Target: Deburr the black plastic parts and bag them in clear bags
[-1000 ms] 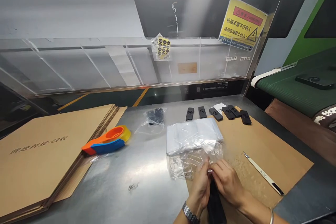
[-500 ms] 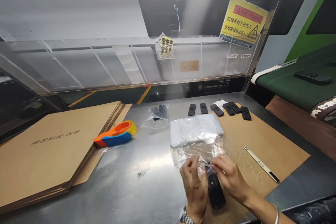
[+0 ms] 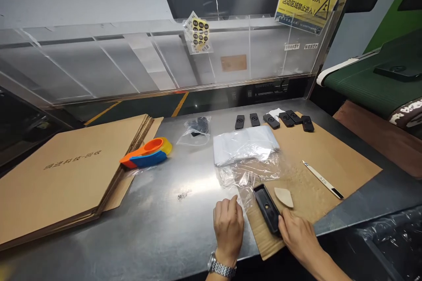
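Observation:
A long black plastic housing (image 3: 266, 207) with a hollow inside and a small hole lies tilted on the brown cardboard. My right hand (image 3: 295, 232) grips its near right end between thumb and fingers. To the left of it, my left hand (image 3: 228, 219) is closed over the metal table, wearing a watch. Its curled fingers hide whatever may be inside. A pale, wedge-shaped piece (image 3: 284, 197) rests just right of the housing. Beyond the hands, clear plastic film (image 3: 249, 173) spreads in front of a stack of white plastic bags (image 3: 245, 145).
Cardboard sheets (image 3: 72, 162) are piled at left, with an orange and blue tape dispenser (image 3: 147, 153) beside them. A bagged dark part (image 3: 198, 128) and several black devices (image 3: 271, 120) lie farther back. White tweezers (image 3: 322, 179) lie at right, below a green conveyor (image 3: 369, 81).
Both hands have come away from the film. The left moved down-left and closed; the right shifted nearer to grip the housing's end. The pale wedge is now visible. The camera view tilted downward.

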A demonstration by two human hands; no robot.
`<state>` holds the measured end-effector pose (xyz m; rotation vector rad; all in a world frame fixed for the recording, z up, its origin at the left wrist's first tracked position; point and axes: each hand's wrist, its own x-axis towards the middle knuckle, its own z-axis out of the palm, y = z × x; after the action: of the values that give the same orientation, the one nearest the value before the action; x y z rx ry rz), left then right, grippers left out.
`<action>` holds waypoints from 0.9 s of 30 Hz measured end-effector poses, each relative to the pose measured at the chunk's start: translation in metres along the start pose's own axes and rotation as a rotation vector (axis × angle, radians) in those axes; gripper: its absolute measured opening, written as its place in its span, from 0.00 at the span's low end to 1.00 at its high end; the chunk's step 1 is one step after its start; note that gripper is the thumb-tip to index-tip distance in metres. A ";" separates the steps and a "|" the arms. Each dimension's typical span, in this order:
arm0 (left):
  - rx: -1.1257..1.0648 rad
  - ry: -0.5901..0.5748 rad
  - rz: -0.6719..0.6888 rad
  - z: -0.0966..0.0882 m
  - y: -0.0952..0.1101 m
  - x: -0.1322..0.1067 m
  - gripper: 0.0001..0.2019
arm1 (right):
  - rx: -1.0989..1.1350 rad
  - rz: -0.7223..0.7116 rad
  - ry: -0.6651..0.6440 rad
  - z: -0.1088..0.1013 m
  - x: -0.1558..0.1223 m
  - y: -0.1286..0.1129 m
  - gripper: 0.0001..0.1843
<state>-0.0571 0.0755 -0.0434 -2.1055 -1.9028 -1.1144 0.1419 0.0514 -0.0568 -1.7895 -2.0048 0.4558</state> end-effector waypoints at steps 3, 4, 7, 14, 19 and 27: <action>0.010 -0.054 -0.015 -0.002 0.006 -0.003 0.09 | 0.083 0.044 -0.042 -0.012 -0.003 0.006 0.15; 0.006 -0.072 -0.019 -0.002 0.007 -0.004 0.09 | 0.124 0.050 -0.064 -0.018 -0.005 0.008 0.16; -0.019 -0.147 -0.027 -0.003 0.012 -0.005 0.10 | 0.298 0.065 -0.154 -0.032 -0.017 0.008 0.18; -0.178 -0.349 -0.067 -0.004 0.021 0.000 0.09 | 0.785 0.282 -0.535 -0.031 -0.035 0.006 0.23; -0.271 -0.448 -0.041 -0.007 0.018 0.000 0.10 | 0.664 0.340 -0.401 -0.023 -0.032 0.016 0.17; -0.101 -0.312 0.108 0.007 0.036 -0.023 0.14 | 0.386 0.151 -0.144 -0.018 -0.034 -0.001 0.14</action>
<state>-0.0213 0.0521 -0.0471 -2.5336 -1.8569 -0.9228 0.1530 0.0172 -0.0436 -1.7051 -1.7260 0.9716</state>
